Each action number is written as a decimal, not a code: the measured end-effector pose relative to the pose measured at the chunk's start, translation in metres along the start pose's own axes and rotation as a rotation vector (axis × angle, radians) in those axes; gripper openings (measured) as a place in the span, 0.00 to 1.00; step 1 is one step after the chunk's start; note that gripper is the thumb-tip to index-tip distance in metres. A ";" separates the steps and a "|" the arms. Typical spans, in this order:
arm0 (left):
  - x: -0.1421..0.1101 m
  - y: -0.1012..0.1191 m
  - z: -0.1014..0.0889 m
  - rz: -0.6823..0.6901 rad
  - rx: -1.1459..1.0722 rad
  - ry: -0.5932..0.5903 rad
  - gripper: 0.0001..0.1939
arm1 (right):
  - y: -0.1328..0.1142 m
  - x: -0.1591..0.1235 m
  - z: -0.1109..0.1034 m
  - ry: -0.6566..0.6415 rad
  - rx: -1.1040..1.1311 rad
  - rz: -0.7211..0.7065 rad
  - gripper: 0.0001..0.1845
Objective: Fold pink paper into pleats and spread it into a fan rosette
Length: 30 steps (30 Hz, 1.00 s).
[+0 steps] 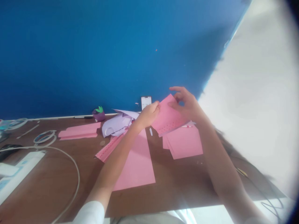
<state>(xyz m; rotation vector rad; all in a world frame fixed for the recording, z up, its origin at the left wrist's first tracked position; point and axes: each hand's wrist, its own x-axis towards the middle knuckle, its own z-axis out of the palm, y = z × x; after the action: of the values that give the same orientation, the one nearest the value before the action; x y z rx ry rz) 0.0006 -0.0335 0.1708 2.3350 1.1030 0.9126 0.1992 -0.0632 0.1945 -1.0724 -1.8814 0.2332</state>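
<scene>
A pink sheet of paper [168, 112] with a band of small dark marks along its lower edge is raised above the table. My left hand [149, 115] is closed on its left edge, thumb and fingers pinching it. At its upper right, my right hand [185, 101] holds the same sheet with thumb and bent fingers, one finger stretched away. Underneath lie several pink paper pieces [187, 143]. A larger pink sheet [137, 165] rests below my left forearm, beside a pink strip with a similar pattern [109, 149]. Crumpled lilac paper [118, 124] sits behind it.
A phone [146, 102] leans against the blue wall. Left of it stand a small purple paper pot with green leaves [99, 114] and folded pink paper [79, 130]. A white power strip [21, 174], a looping cable [78, 174] and tape rolls [45, 137] occupy the left side.
</scene>
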 end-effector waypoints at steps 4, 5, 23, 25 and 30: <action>-0.001 0.001 -0.001 0.020 0.078 0.024 0.11 | 0.002 0.000 0.000 -0.007 -0.003 0.030 0.27; -0.001 0.001 -0.001 0.021 0.081 0.018 0.09 | 0.003 0.000 0.001 -0.005 0.003 0.039 0.26; -0.005 0.010 0.008 -0.008 0.088 -0.029 0.16 | -0.003 0.002 0.011 -0.041 0.154 0.122 0.17; -0.006 0.011 0.007 -0.021 0.084 -0.047 0.18 | -0.004 0.001 0.010 -0.049 0.179 0.116 0.17; -0.005 0.009 0.005 -0.040 0.078 -0.034 0.17 | -0.002 0.000 0.003 -0.088 0.188 0.057 0.21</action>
<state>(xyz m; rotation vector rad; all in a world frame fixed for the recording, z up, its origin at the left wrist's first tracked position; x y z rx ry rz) 0.0069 -0.0430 0.1705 2.3727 1.1872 0.8262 0.1958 -0.0634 0.1941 -1.0021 -1.8667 0.4880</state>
